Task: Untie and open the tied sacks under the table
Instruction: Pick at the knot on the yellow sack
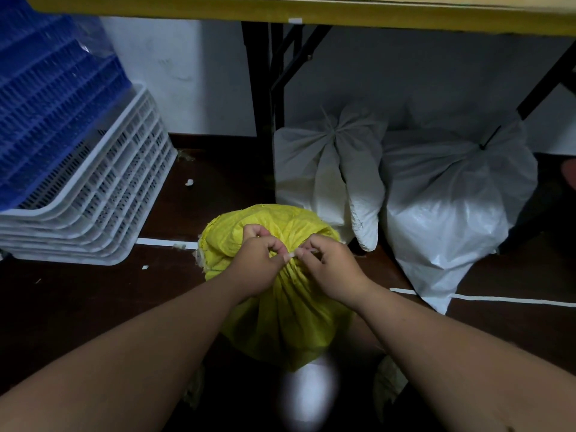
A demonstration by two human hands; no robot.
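While the yellow sack (280, 307) stands on the dark floor (93, 307) just in front of the person, both hands work at its gathered neck. The left hand (258, 263) has its fingers curled and pinches the bunched fabric near the tie. The right hand (330, 269) also has curled fingers and pinches a thin pale string (307, 251) at the knot, so the two hands almost touch each other. Behind the yellow sack, under the yellow surface (311, 10), two white sacks lean together, both tied at the top: the left white sack (314, 157) and the right white sack (452, 194). At the left stands a stack of white crates (93, 188) with blue crates (46, 98) on top.
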